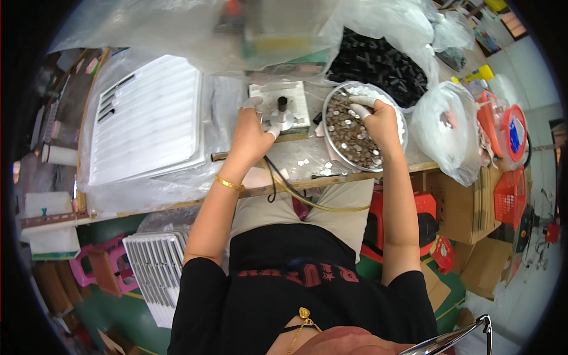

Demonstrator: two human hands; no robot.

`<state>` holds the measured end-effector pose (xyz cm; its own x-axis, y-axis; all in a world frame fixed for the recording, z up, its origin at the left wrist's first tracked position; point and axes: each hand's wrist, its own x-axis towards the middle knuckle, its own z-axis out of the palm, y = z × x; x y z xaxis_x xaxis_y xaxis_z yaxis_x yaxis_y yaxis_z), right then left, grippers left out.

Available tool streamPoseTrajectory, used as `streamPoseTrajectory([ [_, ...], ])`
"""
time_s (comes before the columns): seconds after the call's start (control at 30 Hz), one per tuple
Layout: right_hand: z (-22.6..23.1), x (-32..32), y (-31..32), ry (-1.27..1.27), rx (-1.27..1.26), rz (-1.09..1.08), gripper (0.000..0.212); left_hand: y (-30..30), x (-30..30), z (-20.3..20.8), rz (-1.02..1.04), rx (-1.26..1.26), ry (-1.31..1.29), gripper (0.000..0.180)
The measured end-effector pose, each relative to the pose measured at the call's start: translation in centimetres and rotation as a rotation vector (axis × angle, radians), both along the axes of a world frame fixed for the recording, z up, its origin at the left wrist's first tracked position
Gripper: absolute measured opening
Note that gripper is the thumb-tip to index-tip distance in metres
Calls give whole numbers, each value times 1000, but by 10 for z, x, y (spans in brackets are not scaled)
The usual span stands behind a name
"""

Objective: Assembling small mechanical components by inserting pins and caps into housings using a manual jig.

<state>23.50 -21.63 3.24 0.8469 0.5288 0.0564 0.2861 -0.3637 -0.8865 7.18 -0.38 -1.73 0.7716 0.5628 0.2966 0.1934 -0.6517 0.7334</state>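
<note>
My left hand [253, 136] is at the left side of a small press fixture [283, 121] on the bench. White finger cots cover its thumb and forefinger. Its curled fingers surround a slim metallic piece, mostly hidden, whose kind I cannot make out. A black cylinder [283, 103] stands upright on the fixture's round metal base. Over a round tub [327, 139] reaches my right hand [381, 121], also in white finger cots. The thumb and forefinger come close together above a heap of small round metal discs [355, 142]; anything between the tips is too small to tell.
White ribbed trays [148, 124] lie stacked on the left, with a few dark sticks in the top one. Black tube pieces [378, 68] fill a plastic bag behind the tub. Loose discs [303, 163] and a hose [319, 205] lie along the front edge. Clear plastic [195, 29] hangs overhead.
</note>
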Motion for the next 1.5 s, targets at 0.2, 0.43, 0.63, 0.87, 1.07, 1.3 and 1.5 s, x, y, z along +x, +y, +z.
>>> streamPoseTrajectory([
  [0.2, 16, -53, 70, -904, 108, 276, 32, 11, -33, 19, -191, -1274, -172, 51],
  [0.43, 17, -56, 77, -1217, -31, 443, 37, 7, -40, 21, -35, -1372, -511, 35],
  [0.63, 17, -55, 78, -1239, 47, 428, 41, 1, -27, 36, -34, -1342, -625, 34],
  [0.87, 15, -55, 74, -1090, 60, 315, 46, -5, -24, 41, 4, -1310, -592, 34],
  [1.07, 12, -55, 74, -1079, 147, 257, 44, -5, -23, 38, -12, -1333, -692, 19],
  [1.3, 11, -62, 78, -1067, 181, 266, 44, -11, -21, 40, -29, -1324, -698, 26],
  [1.5, 10, -64, 73, -1225, 274, 361, 46, -15, -21, 43, -18, -1301, -703, 33],
])
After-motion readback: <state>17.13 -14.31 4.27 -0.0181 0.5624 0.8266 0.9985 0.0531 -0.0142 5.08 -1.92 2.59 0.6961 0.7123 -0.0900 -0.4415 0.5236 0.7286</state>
